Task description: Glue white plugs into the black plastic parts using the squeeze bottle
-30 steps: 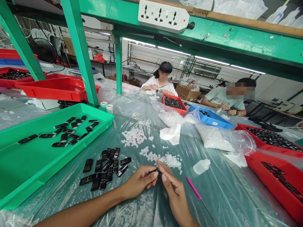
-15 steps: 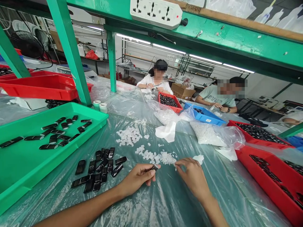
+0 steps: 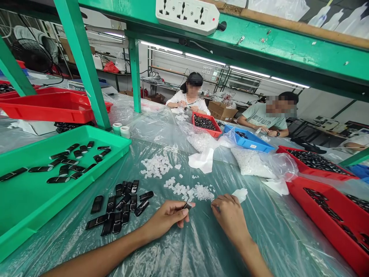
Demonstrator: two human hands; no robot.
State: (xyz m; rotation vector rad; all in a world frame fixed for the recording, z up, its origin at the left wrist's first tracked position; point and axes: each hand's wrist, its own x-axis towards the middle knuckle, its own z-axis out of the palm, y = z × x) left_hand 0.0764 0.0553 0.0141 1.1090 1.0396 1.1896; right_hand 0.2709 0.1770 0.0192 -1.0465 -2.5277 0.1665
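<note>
My left hand is closed in a pinch on a small glossy black casing, whose end sticks out past the thumb. To its right, my right hand has thumb and fingertips drawn together just beside a pile of tiny white pieces. Whatever lies between those fingertips is too small to make out. Larger white tabs adjoin that pile, and a heap of white pieces lies farther off. Left of my left hand, several black casings lie loosely grouped on the plastic-covered table.
A green tray with several black casings stands at the left. Red trays line the right edge. Bags of white pieces and a blue tray lie ahead. A green shelf beam crosses overhead. Two people work opposite.
My right hand has shifted slightly left and its fingers have curled in more, showing more of the white sheet behind it. My left hand still holds the black casing in place.
</note>
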